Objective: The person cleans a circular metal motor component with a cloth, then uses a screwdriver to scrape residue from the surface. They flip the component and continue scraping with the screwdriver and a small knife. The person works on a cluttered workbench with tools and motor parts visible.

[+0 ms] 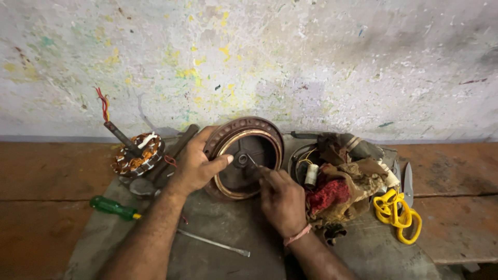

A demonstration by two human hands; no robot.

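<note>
Your left hand grips the tilted round brown metal motor cover; your right hand pinches a thin tool (barely visible) at its hub. A slip could jab your thumb.

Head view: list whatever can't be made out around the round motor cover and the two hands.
- Thin tool in the right hand: its tip at the hub of the round motor cover is too small to identify.
- Cover's left rim: hidden by the left hand.
- Second housing: mostly buried under the rag pile.
- Screwdriver: shaft partly hidden by the left forearm.
- Both arms: cut off by the bottom edge.
</note>
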